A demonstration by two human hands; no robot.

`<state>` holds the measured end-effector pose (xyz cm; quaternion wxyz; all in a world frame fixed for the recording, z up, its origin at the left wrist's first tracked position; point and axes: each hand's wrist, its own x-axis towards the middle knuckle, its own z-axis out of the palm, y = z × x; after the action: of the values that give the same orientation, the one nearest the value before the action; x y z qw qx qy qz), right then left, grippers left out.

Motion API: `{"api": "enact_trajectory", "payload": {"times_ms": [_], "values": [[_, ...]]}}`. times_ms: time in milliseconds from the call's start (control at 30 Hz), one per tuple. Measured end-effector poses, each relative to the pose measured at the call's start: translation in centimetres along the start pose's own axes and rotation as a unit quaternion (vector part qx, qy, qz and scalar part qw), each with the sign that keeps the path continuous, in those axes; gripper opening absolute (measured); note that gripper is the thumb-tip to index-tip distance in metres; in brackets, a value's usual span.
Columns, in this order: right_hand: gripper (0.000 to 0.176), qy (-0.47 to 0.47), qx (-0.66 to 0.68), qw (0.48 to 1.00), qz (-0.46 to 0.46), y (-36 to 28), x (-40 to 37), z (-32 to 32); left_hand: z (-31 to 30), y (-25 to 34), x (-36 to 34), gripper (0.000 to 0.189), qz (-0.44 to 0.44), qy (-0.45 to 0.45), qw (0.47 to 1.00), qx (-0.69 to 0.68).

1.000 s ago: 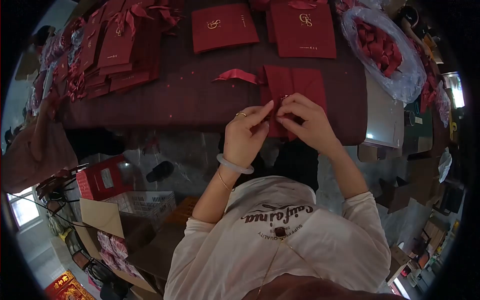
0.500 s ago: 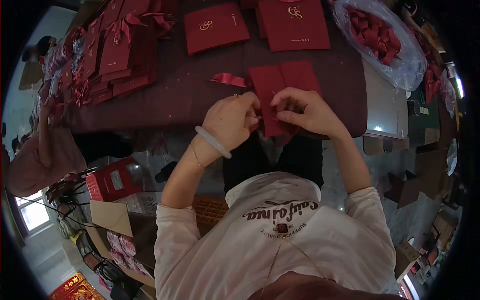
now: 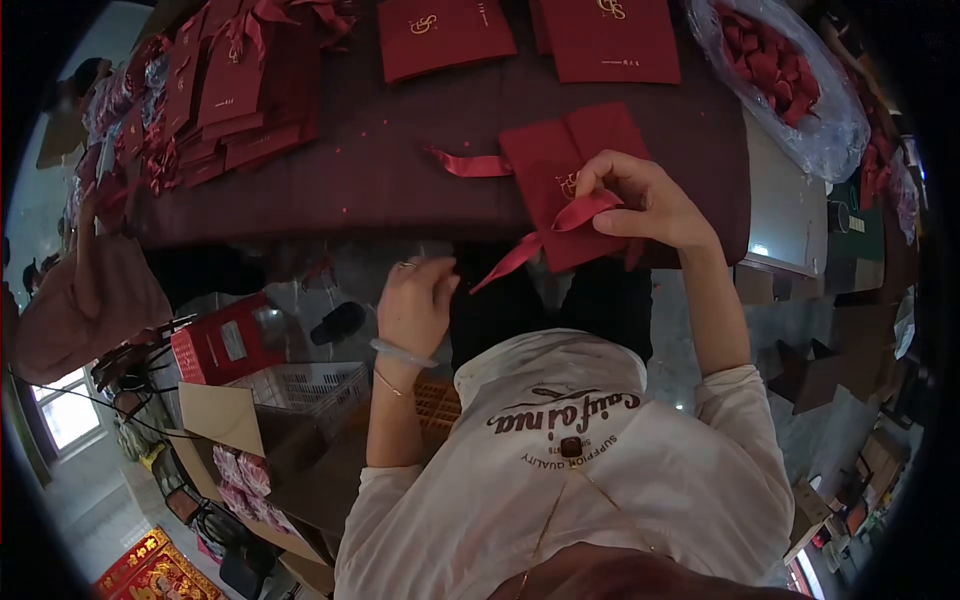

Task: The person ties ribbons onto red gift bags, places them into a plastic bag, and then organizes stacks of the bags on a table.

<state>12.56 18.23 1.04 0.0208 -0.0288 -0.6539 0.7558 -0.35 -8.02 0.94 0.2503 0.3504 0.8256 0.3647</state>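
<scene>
A red bag (image 3: 548,150) with gold lettering lies at the table's front edge, partly overhanging it. One red ribbon (image 3: 470,164) trails from its left side across the cloth. Over the bag, my right hand (image 3: 645,205) pinches a second red ribbon (image 3: 585,210), whose tail hangs down to the lower left past the edge. My left hand (image 3: 415,305), with a bracelet at the wrist, is off the bag, in front of the table and above the floor. Its fingers are loosely bent and slightly apart, with nothing visible in them.
Red bags (image 3: 445,40) lie farther back, and a pile of them (image 3: 235,100) is at left. A clear plastic sack (image 3: 840,125) of red ribbons sits at back right. Another person's sleeve (image 3: 95,300) is at far left. Below it stand a red crate (image 3: 225,340) and cardboard boxes.
My left hand has let go near the bag and moved down and left. My right hand now holds the ribbon up. The bag has turned slightly, and the view has shifted.
</scene>
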Motion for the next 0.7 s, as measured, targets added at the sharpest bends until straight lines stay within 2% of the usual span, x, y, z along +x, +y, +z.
{"api": "enact_trajectory", "payload": {"times_ms": [33, 100, 167, 233, 300, 333, 400, 433, 467, 500, 533, 567, 600, 633, 667, 700], "values": [[0.026, -0.004, -0.002, 1.0, 0.003, 0.0, 0.0, 0.0, 0.2, 0.6, 0.0, 0.017, 0.07, 0.133, 0.962, 0.23], [0.026, 0.011, -0.006, 1.0, -0.007, 0.0, -0.2, 0.0, 0.6, 2.5, 0.3, 0.021, 0.055, 0.146, 0.969, 0.191], [0.028, -0.003, 0.026, 1.0, -0.005, 0.4, -0.4, -0.6, 2.3, 4.1, 2.2, 0.024, 0.167, 0.247, 0.954, 0.012], [0.029, -0.017, 0.054, 0.998, -0.006, 0.5, -0.1, -0.7, 4.4, 5.6, 4.0, 0.038, 0.144, 0.234, 0.961, -0.011], [0.033, 0.049, -0.084, 0.99, -0.1, 0.4, 0.0, -0.3, 6.1, 6.1, 5.9, 0.05, 0.074, 0.155, 0.985, 0.0], [0.033, 0.048, -0.09, 0.99, -0.099, 0.1, -0.3, -0.2, 6.8, 6.1, 6.6, 0.049, 0.112, 0.203, 0.97, 0.069], [0.033, 0.069, 0.074, 0.992, -0.07, -0.3, -1.1, -0.2, 6.7, 5.9, 6.7, 0.051, 0.118, 0.189, 0.975, 0.018], [0.033, 0.074, 0.072, 0.992, -0.071, -0.2, -1.9, -0.5, 6.4, 5.7, 6.6, 0.053, 0.119, 0.172, 0.977, -0.026], [0.035, 0.047, 0.295, 0.95, -0.093, 0.2, -3.1, -1.1, 6.1, 5.6, 6.3, 0.054, 0.131, 0.194, 0.971, -0.038], [0.039, 0.018, 0.503, 0.857, -0.111, 0.5, -4.3, -1.5, 5.5, 5.6, 5.7, 0.055, 0.094, 0.185, 0.969, -0.135], [0.047, -0.01, 0.617, 0.773, -0.147, 0.5, -5.4, -1.4, 4.9, 5.6, 5.2, 0.055, 0.055, 0.176, 0.956, -0.23], [0.047, -0.008, 0.617, 0.773, -0.148, 0.3, -6.2, -1.1, 4.5, 5.2, 4.8, 0.05, 0.037, 0.151, 0.936, -0.316], [0.048, 0.113, 0.623, 0.753, -0.18, -0.2, -7.1, -0.4, 4.3, 5.1, 4.7, 0.05, 0.035, 0.149, 0.936, -0.316], [0.048, 0.233, 0.62, 0.72, -0.209, -0.7, -7.6, 0.2, 4.2, 5.0, 4.5, 0.048, 0.005, 0.116, 0.917, -0.382], [0.042, 0.271, 0.576, 0.742, -0.21, -0.9, -7.7, 0.6, 4.2, 4.9, 4.4, 0.045, -0.025, 0.084, 0.891, -0.445], [0.042, 0.271, 0.579, 0.74, -0.209, -0.1, -8.2, 0.3, 4.3, 4.6, 4.5, 0.045, -0.026, 0.083, 0.893, -0.442]]}}
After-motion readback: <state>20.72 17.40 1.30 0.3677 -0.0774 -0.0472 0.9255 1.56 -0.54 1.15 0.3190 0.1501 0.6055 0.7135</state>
